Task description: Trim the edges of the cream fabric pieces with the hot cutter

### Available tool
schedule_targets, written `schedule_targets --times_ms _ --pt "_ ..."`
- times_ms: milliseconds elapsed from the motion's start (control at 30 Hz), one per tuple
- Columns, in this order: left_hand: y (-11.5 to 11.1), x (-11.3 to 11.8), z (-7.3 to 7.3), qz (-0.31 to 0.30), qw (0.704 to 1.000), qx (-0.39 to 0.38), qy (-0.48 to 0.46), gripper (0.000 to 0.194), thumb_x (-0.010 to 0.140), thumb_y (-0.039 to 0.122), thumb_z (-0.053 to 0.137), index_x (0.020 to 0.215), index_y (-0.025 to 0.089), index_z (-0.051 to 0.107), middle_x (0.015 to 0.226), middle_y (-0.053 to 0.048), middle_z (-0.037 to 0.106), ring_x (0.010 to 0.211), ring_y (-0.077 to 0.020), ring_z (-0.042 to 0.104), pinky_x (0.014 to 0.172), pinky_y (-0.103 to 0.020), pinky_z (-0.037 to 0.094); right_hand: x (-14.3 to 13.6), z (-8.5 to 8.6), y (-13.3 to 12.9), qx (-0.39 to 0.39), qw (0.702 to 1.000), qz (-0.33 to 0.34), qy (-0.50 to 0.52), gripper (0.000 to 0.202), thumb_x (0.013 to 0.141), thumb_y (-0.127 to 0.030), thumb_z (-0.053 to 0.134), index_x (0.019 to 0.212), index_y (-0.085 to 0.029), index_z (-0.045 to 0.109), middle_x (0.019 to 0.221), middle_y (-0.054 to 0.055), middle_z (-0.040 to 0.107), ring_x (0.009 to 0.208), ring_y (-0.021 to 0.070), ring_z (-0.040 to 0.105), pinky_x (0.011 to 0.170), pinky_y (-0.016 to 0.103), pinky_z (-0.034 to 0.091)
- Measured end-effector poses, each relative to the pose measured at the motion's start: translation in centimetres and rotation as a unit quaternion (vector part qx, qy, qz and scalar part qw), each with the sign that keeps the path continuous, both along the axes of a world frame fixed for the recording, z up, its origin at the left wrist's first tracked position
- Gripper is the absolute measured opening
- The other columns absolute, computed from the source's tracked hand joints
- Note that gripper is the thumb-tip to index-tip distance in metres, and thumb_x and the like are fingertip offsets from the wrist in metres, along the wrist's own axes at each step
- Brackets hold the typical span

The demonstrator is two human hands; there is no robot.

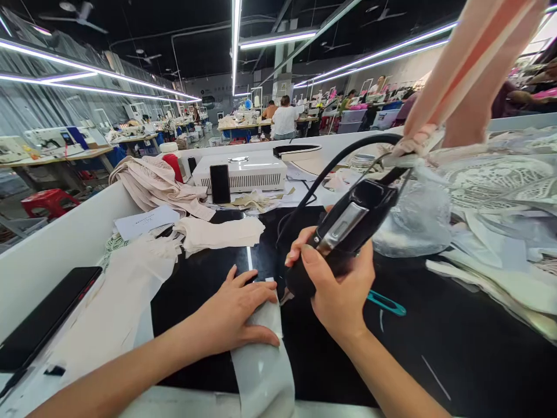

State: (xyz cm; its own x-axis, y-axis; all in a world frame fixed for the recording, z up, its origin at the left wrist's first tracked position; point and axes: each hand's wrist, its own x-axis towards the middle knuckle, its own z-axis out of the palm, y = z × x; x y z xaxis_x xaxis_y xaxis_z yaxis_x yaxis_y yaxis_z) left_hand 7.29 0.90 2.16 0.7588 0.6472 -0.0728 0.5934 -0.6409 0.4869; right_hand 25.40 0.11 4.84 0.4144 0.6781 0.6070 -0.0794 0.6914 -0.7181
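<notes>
My right hand (343,290) grips a black corded hand tool (348,217) with a shiny metal plate, tilted above the dark work surface. Its exact kind I cannot make out. Fabric strips are tied near the tool's upper end, by its thick black cable (335,165). On the left, my left hand (243,313) lies with fingers spread on a pale, glossy strip (263,371) that runs over the front edge. The underside of the tool and whatever lies directly beneath it are hidden. Teal thread snips (387,303) lie right of my right hand.
Cream fabric pieces (117,296) and a black flat case (47,313) lie to the left. A white box (243,174) with a phone (220,184) against it stands behind. Clear plastic (413,220) and lace pieces (500,180) are heaped right. People work at distant tables.
</notes>
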Motion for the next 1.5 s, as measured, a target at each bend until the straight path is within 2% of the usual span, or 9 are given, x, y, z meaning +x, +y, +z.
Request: schedule_targets --times_ms 167,533,833,1200,1500 --pt "-0.4 0.6 -0.1 0.029 0.999 0.015 -0.003 0.038 0.101 0.049 0.078 0.129 0.026 0.066 0.163 -0.006 0.059 0.163 -0.04 0.038 0.13 -0.082 0.015 0.2 -0.2 0.0 0.006 1.0 0.011 0.002 0.032 0.084 -0.022 0.083 0.103 -0.028 0.059 0.082 -0.007 0.071 0.057 0.0121 0.066 0.054 0.027 0.061" --pt "-0.8 0.7 -0.5 0.032 0.999 0.026 -0.011 0.041 0.098 0.045 0.083 0.13 0.025 0.065 0.164 -0.006 0.058 0.162 -0.0414 0.039 0.13 -0.082 0.016 0.3 -0.3 0.1 0.02 0.999 0.026 -0.012 0.03 0.089 -0.026 0.084 0.108 -0.03 0.062 0.085 -0.007 0.071 0.061 0.0116 0.067 0.058 0.026 0.061" --pt "-0.8 0.8 -0.3 0.029 0.999 0.023 0.004 0.041 0.099 0.043 0.083 0.13 0.025 0.063 0.167 -0.006 0.055 0.163 -0.0395 0.037 0.131 -0.081 0.016 0.1 0.2 0.3 0.022 1.0 0.017 0.005 0.031 0.087 -0.028 0.086 0.104 -0.029 0.061 0.082 -0.008 0.071 0.059 0.0117 0.066 0.056 0.026 0.061" --pt "-0.7 0.8 0.0 0.03 0.999 0.006 0.011 0.037 0.1 0.038 0.082 0.13 0.027 0.062 0.167 -0.006 0.054 0.164 -0.039 0.036 0.131 -0.082 0.013 -0.4 0.1 0.4 0.005 1.0 0.003 0.001 0.028 0.084 -0.02 0.08 0.099 -0.029 0.059 0.079 -0.008 0.072 0.055 0.0116 0.065 0.052 0.026 0.059" --pt "-0.8 0.6 0.0 0.037 0.999 0.003 0.004 0.035 0.099 0.032 0.082 0.129 0.026 0.064 0.163 -0.008 0.059 0.163 -0.0397 0.036 0.131 -0.082 0.013 -0.6 0.4 -0.7 -0.014 1.0 0.009 0.012 0.03 0.081 -0.022 0.08 0.1 -0.028 0.057 0.079 -0.009 0.071 0.055 0.0111 0.065 0.052 0.026 0.061"
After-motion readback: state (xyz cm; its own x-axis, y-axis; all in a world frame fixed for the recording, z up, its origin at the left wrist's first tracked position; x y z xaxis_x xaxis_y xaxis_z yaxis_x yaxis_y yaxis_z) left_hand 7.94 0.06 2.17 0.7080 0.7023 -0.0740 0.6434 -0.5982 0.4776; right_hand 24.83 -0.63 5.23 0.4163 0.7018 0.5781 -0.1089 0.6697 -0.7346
